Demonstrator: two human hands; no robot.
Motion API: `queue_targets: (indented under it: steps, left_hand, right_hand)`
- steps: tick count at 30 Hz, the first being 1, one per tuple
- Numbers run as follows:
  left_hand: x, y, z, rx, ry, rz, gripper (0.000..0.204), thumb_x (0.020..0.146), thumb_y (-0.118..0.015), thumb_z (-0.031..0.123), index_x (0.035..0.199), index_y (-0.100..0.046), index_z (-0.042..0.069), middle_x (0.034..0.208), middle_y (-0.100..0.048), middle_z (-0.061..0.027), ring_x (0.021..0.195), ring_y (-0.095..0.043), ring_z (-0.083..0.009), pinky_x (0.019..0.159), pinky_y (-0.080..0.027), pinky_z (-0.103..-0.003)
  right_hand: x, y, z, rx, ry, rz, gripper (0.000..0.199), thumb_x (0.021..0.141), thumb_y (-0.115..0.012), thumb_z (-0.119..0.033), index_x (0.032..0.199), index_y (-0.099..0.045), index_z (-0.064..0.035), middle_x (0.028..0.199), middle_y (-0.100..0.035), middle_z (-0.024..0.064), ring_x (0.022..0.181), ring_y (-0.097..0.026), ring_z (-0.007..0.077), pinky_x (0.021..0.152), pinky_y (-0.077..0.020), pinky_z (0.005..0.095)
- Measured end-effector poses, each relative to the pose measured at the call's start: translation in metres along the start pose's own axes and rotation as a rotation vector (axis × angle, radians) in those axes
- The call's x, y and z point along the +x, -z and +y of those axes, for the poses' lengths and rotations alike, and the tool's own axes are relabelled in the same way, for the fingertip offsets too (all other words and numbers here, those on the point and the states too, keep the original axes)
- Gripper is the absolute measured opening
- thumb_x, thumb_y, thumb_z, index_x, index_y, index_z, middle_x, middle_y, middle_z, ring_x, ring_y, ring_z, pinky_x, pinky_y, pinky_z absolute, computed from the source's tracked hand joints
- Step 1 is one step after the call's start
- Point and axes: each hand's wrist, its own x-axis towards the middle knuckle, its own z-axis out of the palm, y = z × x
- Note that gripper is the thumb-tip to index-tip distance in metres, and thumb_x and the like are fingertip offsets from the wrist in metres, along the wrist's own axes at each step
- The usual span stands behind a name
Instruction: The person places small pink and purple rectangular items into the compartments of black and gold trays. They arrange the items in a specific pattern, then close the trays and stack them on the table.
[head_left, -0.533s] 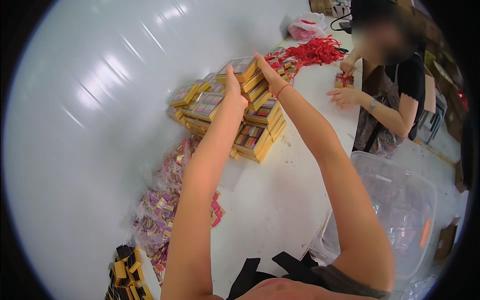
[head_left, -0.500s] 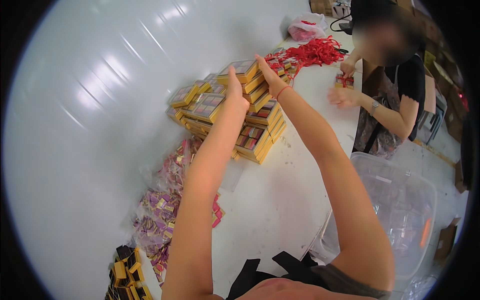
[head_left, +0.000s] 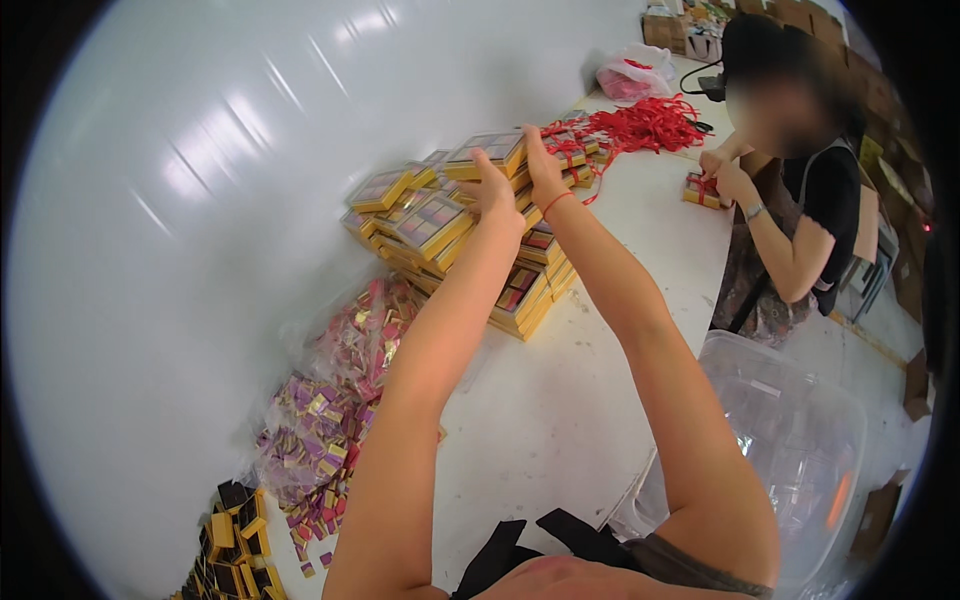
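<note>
Both my arms reach to a stack of gold boxes with clear lids (head_left: 435,220) against the wall, small coloured pieces showing inside the boxes. My left hand (head_left: 496,192) lies along the near side of the top gold box (head_left: 488,150), its fingers partly bent. On the other side of that box, my right hand (head_left: 543,165) presses with fingers stretched along it. The upper boxes are held between both palms; how many is hidden by my hands. More boxes lie below, stacked in uneven layers.
Across the table a person ties a red-ribboned box (head_left: 702,190). A heap of red ribbon (head_left: 650,125) lies behind the stack. Bags of small wrapped pieces (head_left: 315,430) and black-and-gold boxes (head_left: 235,540) sit at left. A clear plastic bin (head_left: 780,430) stands at right.
The view has shifted slightly, with my hands still at the top boxes. My left fingers are more bent. The other person's hands have come together on the ribboned box.
</note>
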Motion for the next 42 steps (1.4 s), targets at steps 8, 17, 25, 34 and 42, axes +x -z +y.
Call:
queue_targets:
  steps: [8, 17, 25, 34, 42]
  left_hand:
    - [0.023, 0.031, -0.004, -0.067, -0.076, -0.112, 0.102, 0.087, -0.04, 0.076, 0.156, 0.007, 0.019, 0.162, -0.002, -0.0131, 0.148, -0.014, -0.0315, 0.116, -0.024, -0.05]
    - [-0.109, 0.113, -0.043, 0.149, -0.667, -0.239, 0.084, 0.101, -0.037, 0.052, 0.154, 0.001, 0.0, 0.163, 0.004, -0.0147, 0.15, 0.005, -0.0248, 0.121, -0.001, -0.038]
    - [0.02, 0.101, -0.061, 0.22, -0.542, 0.403, 0.076, 0.1, -0.04, 0.04, 0.153, -0.006, -0.003, 0.158, -0.013, -0.0278, 0.145, -0.019, -0.0411, 0.119, -0.017, -0.048]
    - [-0.067, 0.222, -0.069, 0.286, -0.581, 0.173, 0.061, 0.1, -0.046, 0.037, 0.146, -0.029, 0.0, 0.142, -0.042, -0.0192, 0.122, -0.047, -0.03, 0.105, -0.037, -0.04]
    - [-0.192, 0.29, -0.145, 0.544, -0.517, -0.352, 0.043, 0.102, -0.041, 0.022, 0.139, -0.046, -0.002, 0.143, -0.046, -0.0157, 0.134, -0.043, -0.0272, 0.112, -0.033, -0.04]
  right_hand:
    - [-0.009, -0.021, 0.012, -0.004, 0.025, -0.051, 0.086, 0.078, -0.058, -0.068, 0.114, -0.063, 0.0098, 0.125, -0.059, 0.0252, 0.118, -0.053, 0.0326, 0.097, -0.0404, 0.0412]
    - [-0.001, -0.045, 0.028, -0.213, 0.171, 0.133, 0.072, 0.081, -0.05, -0.072, 0.084, -0.07, -0.0033, 0.104, -0.07, 0.0161, 0.105, -0.059, 0.0332, 0.106, -0.023, 0.0514]
    - [0.015, -0.087, 0.037, -0.068, 0.355, -0.001, 0.061, 0.09, -0.051, -0.061, 0.091, -0.07, -0.0033, 0.09, -0.069, 0.0081, 0.095, -0.059, 0.023, 0.096, -0.0364, 0.039]
    - [-0.158, 0.248, -0.021, -0.245, 0.262, -0.566, 0.037, 0.102, -0.048, -0.03, 0.115, -0.066, -0.0009, 0.119, -0.064, 0.008, 0.114, -0.057, 0.0163, 0.1, -0.0431, 0.0312]
    - [-0.329, 0.573, 0.043, -0.938, -0.15, 0.285, 0.037, 0.09, -0.067, -0.031, 0.112, -0.065, -0.001, 0.108, -0.065, 0.0067, 0.101, -0.059, 0.0153, 0.087, -0.0465, 0.0297]
